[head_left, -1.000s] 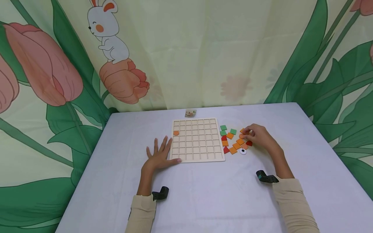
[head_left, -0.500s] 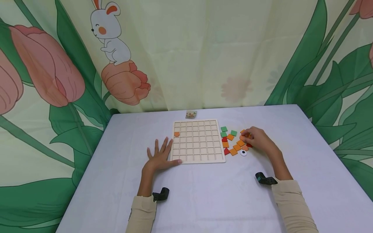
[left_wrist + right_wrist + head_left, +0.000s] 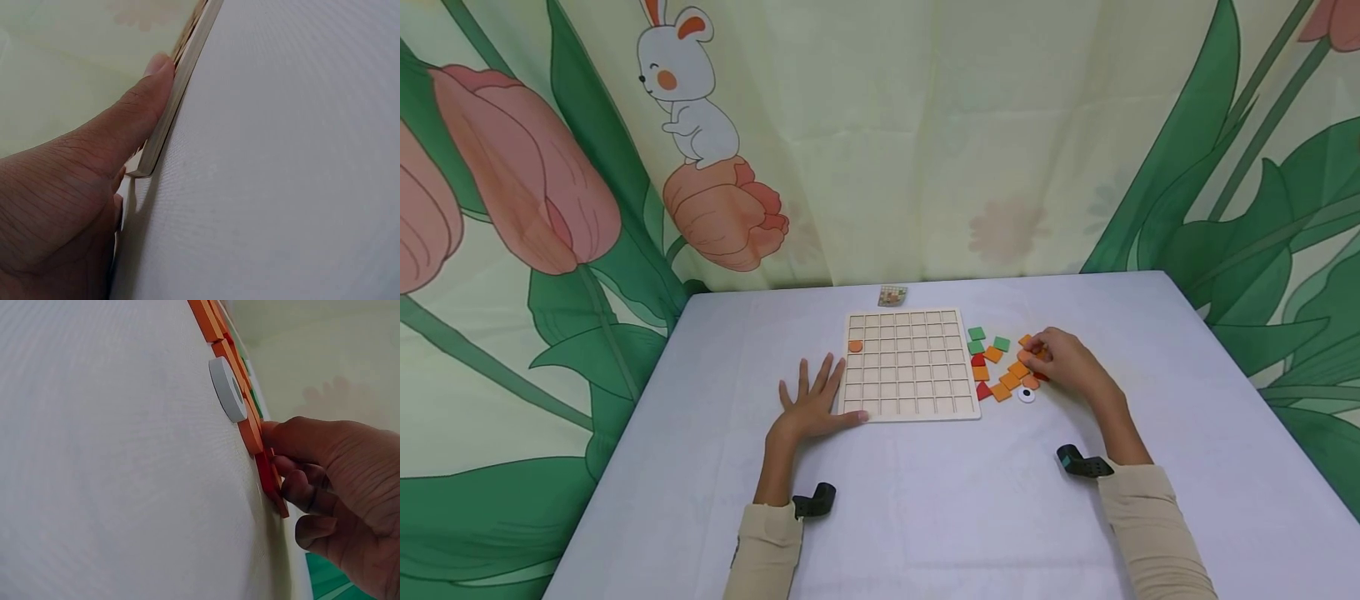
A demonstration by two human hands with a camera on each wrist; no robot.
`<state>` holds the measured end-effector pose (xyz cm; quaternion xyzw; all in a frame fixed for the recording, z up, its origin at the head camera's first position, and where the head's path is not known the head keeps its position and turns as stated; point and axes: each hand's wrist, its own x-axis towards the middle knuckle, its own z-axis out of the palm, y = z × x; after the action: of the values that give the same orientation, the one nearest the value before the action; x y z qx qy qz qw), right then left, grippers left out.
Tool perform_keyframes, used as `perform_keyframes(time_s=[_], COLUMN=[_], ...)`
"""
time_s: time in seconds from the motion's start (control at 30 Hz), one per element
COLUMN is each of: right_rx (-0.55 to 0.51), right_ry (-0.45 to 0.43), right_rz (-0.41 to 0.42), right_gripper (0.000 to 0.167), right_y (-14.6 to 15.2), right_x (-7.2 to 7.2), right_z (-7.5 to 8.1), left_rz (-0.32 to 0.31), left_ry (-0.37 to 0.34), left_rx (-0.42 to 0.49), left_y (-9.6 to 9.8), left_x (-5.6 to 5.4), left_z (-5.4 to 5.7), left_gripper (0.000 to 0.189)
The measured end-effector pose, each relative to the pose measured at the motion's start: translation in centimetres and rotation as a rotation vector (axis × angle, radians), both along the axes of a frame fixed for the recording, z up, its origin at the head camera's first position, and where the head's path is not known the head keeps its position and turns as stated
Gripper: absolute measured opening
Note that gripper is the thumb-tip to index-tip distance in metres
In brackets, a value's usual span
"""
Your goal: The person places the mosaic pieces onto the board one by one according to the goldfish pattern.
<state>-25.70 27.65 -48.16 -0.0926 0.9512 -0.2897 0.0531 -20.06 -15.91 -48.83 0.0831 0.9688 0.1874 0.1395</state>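
My left hand (image 3: 808, 410) lies spread at the left side of a pale wooden grid board (image 3: 910, 367). Its thumb (image 3: 147, 94) rests on the board's near edge. An orange round tile (image 3: 855, 346) sits in a cell of the leftmost column. Over the loose tiles right of the board, my right hand (image 3: 1070, 358) has its fingers curled and pinches an orange round tile (image 3: 1023, 356) at the thumb tip. In the right wrist view, the inner side of the pinch is hidden. A red tile (image 3: 267, 475) lies beneath the fingers.
Between board and right hand lie orange square tiles (image 3: 1002, 392), green tiles (image 3: 977, 333), red tiles (image 3: 983, 390) and a white round tile with a black dot (image 3: 1026, 395). A small patterned card or packet (image 3: 892, 295) lies behind the board. A printed curtain (image 3: 880, 150) hangs behind the table.
My right hand's fingertips have shifted slightly left and down onto the orange round tile, covering more of the red tile. The left hand stays on the board. The head view has tilted slightly.
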Motion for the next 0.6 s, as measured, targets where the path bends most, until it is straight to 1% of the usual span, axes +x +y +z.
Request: perform_keyframes(time_s=[0.2,0.37,0.6], right_rx=[-0.026,-0.038,-0.041], right_ry=[-0.004,0.009,-0.01], right_rz=[-0.022,-0.024,-0.01], right_gripper=[0.036,0.031,0.034], right_y=[0.0,-0.6,-2.0], right_x=[0.0,-0.2,-0.7], right_z=[0.2,0.5,0.8], left_rz=[0.003,0.008,0.002], left_ry=[0.013,0.021,0.027], left_rx=[-0.002,0.02,0.013], left_y=[0.1,0.2,0.2], left_x=[0.1,0.1,0.3], left_z=[0.0,0.2,0.4], left_gripper=[0.107,0.106,0.105])
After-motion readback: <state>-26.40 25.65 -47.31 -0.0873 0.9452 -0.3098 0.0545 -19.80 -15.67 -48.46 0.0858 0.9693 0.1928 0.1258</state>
